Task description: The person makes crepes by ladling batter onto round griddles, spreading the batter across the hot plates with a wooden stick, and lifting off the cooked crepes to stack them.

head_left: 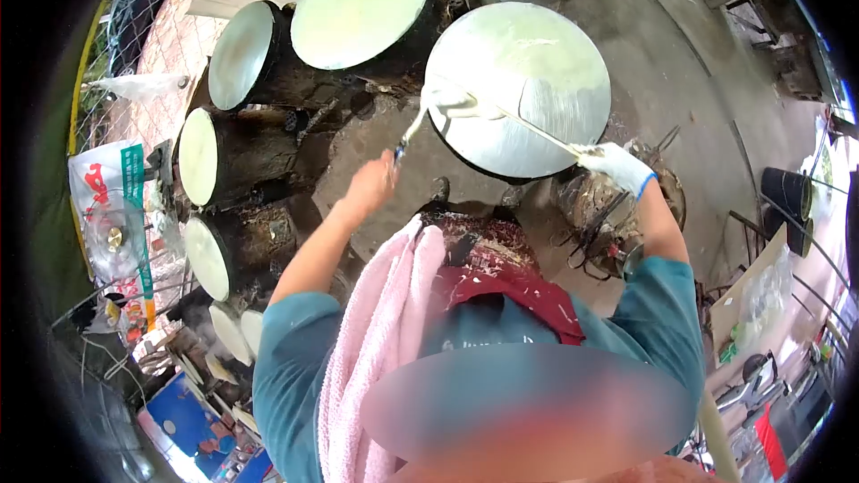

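Note:
A large round griddle (555, 63) lies in front of me, its top partly coated with pale batter. My bare left hand (376, 181) is closed round the dark handle of a batter-coated tool (413, 128), whose far end reaches the griddle's left edge. In a white glove with a blue cuff, my right hand (617, 165) grips a thin stick (541, 132) that slants over the griddle. The stick's far end meets a thick streak of batter (465, 107) near the left side.
Several more round griddles, one large (361, 7), curve along the left on dark drum-like stoves. A wire fence (170, 27) stands beyond them. Metal clutter (617, 215) lies below my right hand. Dark buckets (787, 188) and cardboard (747, 291) are at right.

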Tool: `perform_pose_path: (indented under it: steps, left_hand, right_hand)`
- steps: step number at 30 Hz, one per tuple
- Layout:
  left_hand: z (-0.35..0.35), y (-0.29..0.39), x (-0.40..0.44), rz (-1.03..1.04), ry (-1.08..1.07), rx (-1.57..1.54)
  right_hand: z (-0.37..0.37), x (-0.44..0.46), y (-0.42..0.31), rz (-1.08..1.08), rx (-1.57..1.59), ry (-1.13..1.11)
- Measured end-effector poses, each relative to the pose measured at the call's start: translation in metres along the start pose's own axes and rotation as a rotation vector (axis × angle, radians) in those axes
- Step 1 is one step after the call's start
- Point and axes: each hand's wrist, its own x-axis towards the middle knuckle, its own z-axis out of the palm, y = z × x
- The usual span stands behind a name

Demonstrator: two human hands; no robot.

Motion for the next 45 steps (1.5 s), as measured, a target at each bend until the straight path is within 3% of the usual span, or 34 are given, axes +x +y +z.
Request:
perform_pose_path:
  steps: [2,3,4,6,8,10,12,14,16,18,19,20,22,23,24,25,26,28,31,33,34,35,36,38,40,42,45]
  left_hand:
    - [0.024,-0.001,-0.020,0.032,-0.055,-0.013]
    - [0.029,0.002,-0.026,0.084,-0.094,-0.054]
    - [0.034,0.003,-0.030,0.134,-0.139,-0.095]
    - [0.035,-0.011,-0.022,0.266,-0.164,-0.232]
    - [0.009,-0.025,-0.013,0.498,-0.148,-0.352]
    - [-0.019,-0.038,-0.028,0.348,0.009,-0.560]
    - [-0.037,-0.063,-0.035,0.340,0.294,-0.717]
    - [-0.049,-0.101,-0.029,0.388,0.368,-0.831]
    - [-0.059,-0.136,-0.028,0.291,0.307,-0.918]
    - [-0.067,-0.153,-0.042,0.180,0.132,-1.326]
    - [-0.064,-0.165,-0.046,0.196,0.204,-1.148]
    - [-0.057,-0.180,-0.047,0.217,0.169,-1.167]
    - [-0.050,-0.189,-0.057,0.123,0.140,-1.229]
    - [-0.049,-0.189,-0.062,0.114,0.114,-1.286]
    - [-0.033,-0.202,-0.057,0.169,0.206,-1.063]
    - [-0.034,-0.199,-0.061,0.186,0.186,-1.061]
    - [-0.034,-0.194,-0.067,0.168,0.156,-1.090]
    - [-0.038,-0.173,-0.077,0.118,0.104,-1.146]
    - [-0.026,-0.148,-0.074,0.138,0.160,-1.058]
    - [-0.033,-0.112,-0.088,0.084,0.152,-1.074]
    - [-0.016,-0.118,-0.077,0.153,0.166,-1.116]
    - [-0.018,-0.100,-0.083,0.163,0.192,-1.036]
    - [-0.001,-0.101,-0.075,0.228,0.255,-0.986]
    - [-0.015,-0.057,-0.098,0.063,0.139,-1.108]
    - [-0.006,-0.041,-0.105,0.092,0.136,-1.108]
    - [-0.004,-0.026,-0.116,0.090,0.135,-1.024]
    - [0.003,-0.014,-0.122,0.049,0.153,-0.996]
  right_hand:
    - [0.030,-0.043,0.009,-0.156,0.100,0.127]
    - [0.052,-0.071,0.004,-0.083,0.243,0.143]
    - [0.090,-0.063,0.026,-0.183,0.589,0.280]
    - [0.156,-0.057,0.026,-0.120,0.886,0.201]
    - [0.214,-0.030,-0.001,-0.252,1.115,0.111]
    - [0.258,0.025,-0.036,-0.346,1.194,0.126]
    - [0.302,0.067,-0.112,-0.244,1.174,0.394]
    - [0.333,0.140,-0.134,-0.254,1.019,0.520]
    - [0.353,0.164,-0.152,-0.141,0.423,0.934]
    - [0.363,0.188,-0.126,-0.076,0.474,1.043]
    - [0.367,0.175,-0.120,-0.022,0.432,1.127]
    - [0.367,0.156,-0.114,0.030,0.391,1.227]
    - [0.358,0.121,-0.100,0.136,0.411,1.216]
    - [0.349,0.118,-0.087,0.115,0.544,1.185]
    - [0.344,0.116,-0.077,0.090,0.670,1.134]
    - [0.349,0.103,-0.093,-0.059,0.846,1.165]
    - [0.355,0.085,-0.105,-0.015,0.723,1.059]
    - [0.368,0.114,-0.059,-0.013,-0.080,1.174]
    - [0.349,0.068,-0.047,0.241,-0.069,1.018]
    - [0.316,0.041,-0.027,0.228,-0.014,1.132]
    - [0.297,0.030,-0.020,0.224,-0.040,1.157]
    - [0.277,0.037,0.003,0.169,-0.027,1.202]
    - [0.258,0.038,0.011,0.094,0.138,1.107]
    - [0.263,0.010,-0.012,0.041,0.571,0.815]
    - [0.285,0.028,0.030,-0.117,-0.049,0.932]
    - [0.277,0.012,0.046,0.133,-0.252,0.889]
    - [0.210,-0.008,0.055,0.140,-0.246,1.022]
